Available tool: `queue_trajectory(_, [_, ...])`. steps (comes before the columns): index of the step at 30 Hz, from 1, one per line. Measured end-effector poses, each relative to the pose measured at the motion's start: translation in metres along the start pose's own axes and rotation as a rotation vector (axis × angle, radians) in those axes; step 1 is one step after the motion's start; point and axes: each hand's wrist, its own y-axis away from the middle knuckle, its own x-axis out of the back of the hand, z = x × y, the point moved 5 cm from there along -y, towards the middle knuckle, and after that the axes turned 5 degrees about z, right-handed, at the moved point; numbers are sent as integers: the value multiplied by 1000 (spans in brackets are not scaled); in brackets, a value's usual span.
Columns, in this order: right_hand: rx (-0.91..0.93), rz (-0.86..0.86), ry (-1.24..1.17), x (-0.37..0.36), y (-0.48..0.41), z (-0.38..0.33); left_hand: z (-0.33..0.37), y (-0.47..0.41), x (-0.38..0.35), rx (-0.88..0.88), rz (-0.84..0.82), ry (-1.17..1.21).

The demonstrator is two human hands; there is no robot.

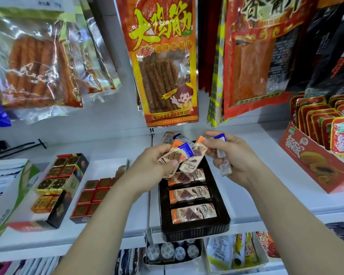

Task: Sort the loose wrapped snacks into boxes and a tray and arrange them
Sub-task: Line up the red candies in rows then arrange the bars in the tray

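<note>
Tray [195,233], under the hands, is part-filled with a row of bars [193,212]; above it, mixed snacks [185,152] are gripped in left hand [153,165] and right hand [233,158], a loose pile [170,136] lying beyond; sorting is judged midway, one matching bar to be laid flat next.

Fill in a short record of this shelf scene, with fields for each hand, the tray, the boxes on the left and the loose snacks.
left hand: grips several wrapped bars, orange-ended and blue-ended
right hand: grips more wrapped bars, one blue-ended
tray: black, on the shelf below the hands; three orange-ended bars visible, laid flat in a row
left boxes: one with gold foil squares, one with red squares
loose snacks: small pile behind the tray
</note>
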Motion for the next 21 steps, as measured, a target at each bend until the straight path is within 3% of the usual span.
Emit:
queue_trajectory(9, [-28, -101, -14, -27, 9, 7, 2, -3, -23, 127, 5, 399])
queue_trajectory(14, [-91, -280, 325, -27, 21, 3, -3, -5, -20, 181, 113, 493])
queue_trajectory(17, [-19, -359, 493, -25, 25, 2, -5, -7, -10, 171, 181, 444])
queue_trajectory(21, [186, -147, 705, -20, 13, -9, -12, -8, 17, 104, 272, 126])
